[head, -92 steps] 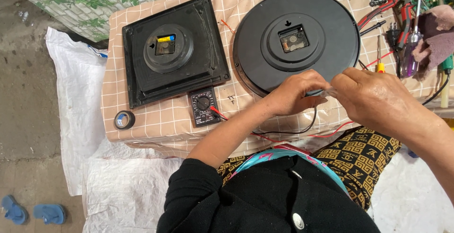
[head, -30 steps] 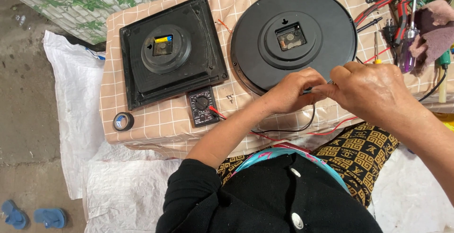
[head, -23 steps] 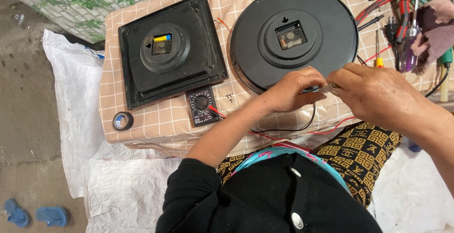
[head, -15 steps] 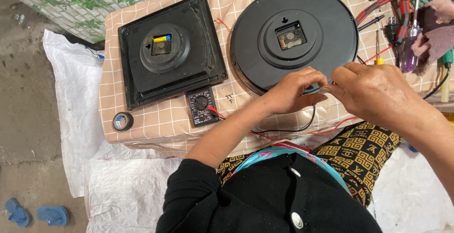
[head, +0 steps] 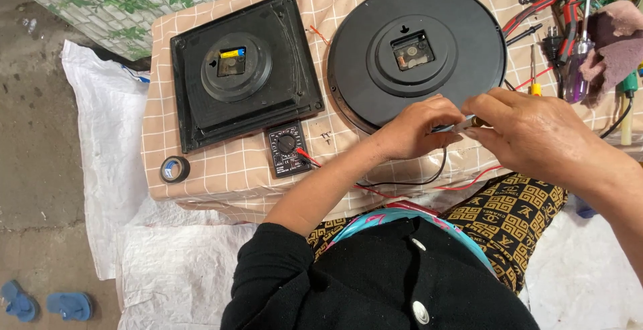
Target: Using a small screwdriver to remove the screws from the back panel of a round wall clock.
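My left hand [head: 416, 129] and my right hand [head: 536, 136] meet over the near edge of a round black clock [head: 415, 52] that lies face down. Between their fingertips they pinch a small pale cylinder, a battery [head: 463, 125], together with meter probe tips; the fingers hide most of it. Red and black leads [head: 408, 184] run from my hands to a small black multimeter [head: 287, 149]. A square black clock [head: 242, 69] lies face down to the left, with a battery in its movement.
A roll of black tape [head: 175, 168] sits at the table's left front corner. Screwdrivers, pliers, wires and a pink cloth [head: 616, 35] crowd the far right. A checked cloth [head: 221, 179] covers the low table; white sacks lie on the ground around it.
Both hands stay together at the round clock's near edge, with only small finger shifts on the battery and probes. The view has drifted slightly.
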